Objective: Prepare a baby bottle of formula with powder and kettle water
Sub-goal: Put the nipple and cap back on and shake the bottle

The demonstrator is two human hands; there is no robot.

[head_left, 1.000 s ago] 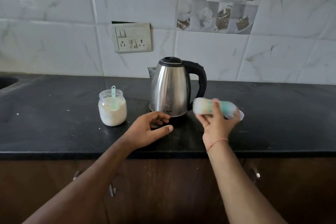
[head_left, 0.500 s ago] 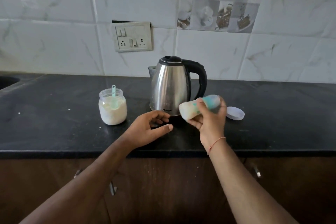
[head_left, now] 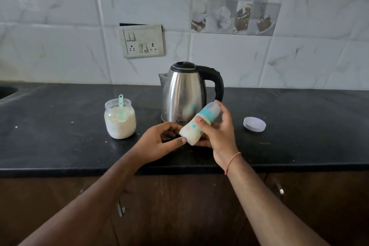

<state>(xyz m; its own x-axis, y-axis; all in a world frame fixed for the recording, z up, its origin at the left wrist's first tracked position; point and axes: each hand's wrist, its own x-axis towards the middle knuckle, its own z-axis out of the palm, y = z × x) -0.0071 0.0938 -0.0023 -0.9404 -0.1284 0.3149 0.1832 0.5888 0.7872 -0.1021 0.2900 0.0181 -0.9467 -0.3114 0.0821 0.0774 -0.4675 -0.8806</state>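
My right hand (head_left: 218,136) grips a baby bottle (head_left: 194,128) with a teal collar and clear cap, tilted so its base points down and left, just in front of the steel kettle (head_left: 182,94). My left hand (head_left: 159,142) reaches in from the left, its thumb tip touching the bottle's base and its fingers loosely curled beneath. An open jar of white powder (head_left: 120,121) with a teal scoop (head_left: 121,106) standing in it sits left of the kettle. All of it is above the black counter (head_left: 60,146).
A round white lid (head_left: 254,124) lies on the counter right of my right hand. A switch and socket plate (head_left: 142,41) is on the tiled wall behind. A sink edge (head_left: 8,91) shows at far left. Wooden cabinet doors are below the counter.
My right hand lifted the bottle off the counter from beside the lid and carried it left while turning its base down, until the base met my left thumb. The left hand barely moved.
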